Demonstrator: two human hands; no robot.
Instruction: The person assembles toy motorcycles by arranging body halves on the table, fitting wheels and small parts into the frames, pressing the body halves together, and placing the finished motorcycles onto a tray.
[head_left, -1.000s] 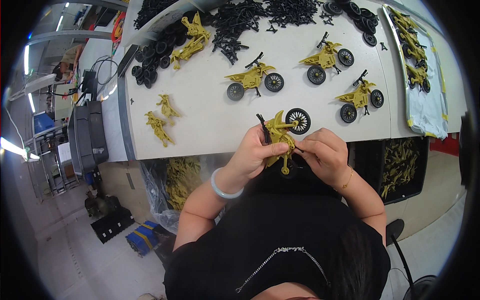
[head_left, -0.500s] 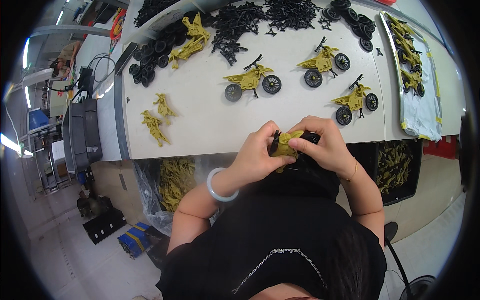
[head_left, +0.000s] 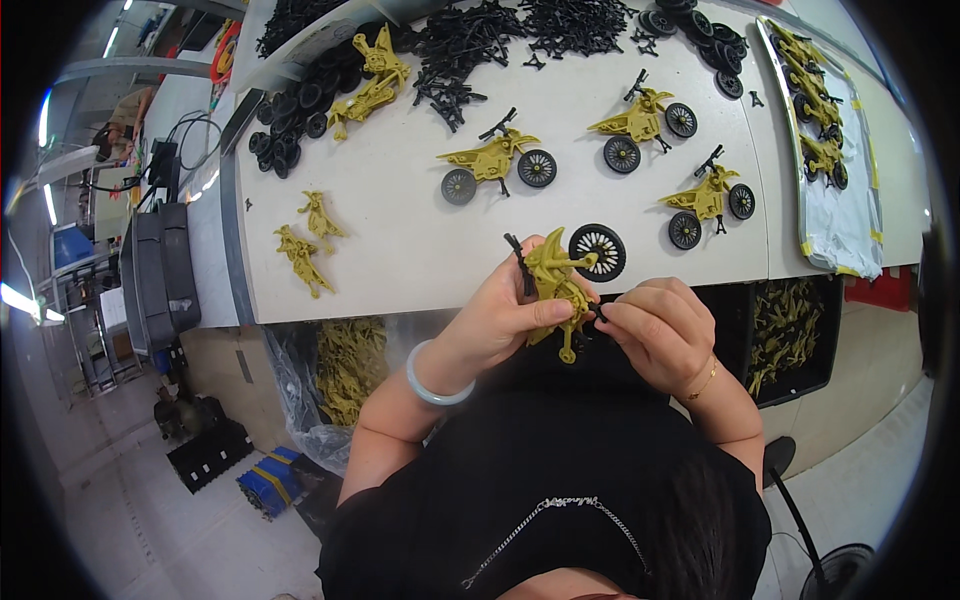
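My left hand [head_left: 497, 322] grips a yellow-green toy motorcycle [head_left: 550, 265] at the table's front edge. The toy has black handlebars [head_left: 519, 264] and one black spoked wheel [head_left: 603, 236]; no wheel shows at its other end. My right hand [head_left: 665, 330] is closed in a pinch on a small black part [head_left: 600, 312] against the toy's side. Fingers hide most of that part, so its exact shape cannot be told. Beyond my hands stand toy motorcycles with two wheels each, one of them [head_left: 490, 160] at the middle of the table.
Two bare yellow-green bodies [head_left: 300, 258] lie at the left. Black wheels [head_left: 290, 115] and small black parts [head_left: 470, 45] are heaped along the back. A lined tray [head_left: 840, 225] with toys stands at right. Below the table are a bag [head_left: 345, 375] and a black bin [head_left: 790, 335] of parts.
The toy has turned in my left hand, so its wheel and handlebars now show. My right hand has moved off the wheel, down and right, to pinch a small black part.
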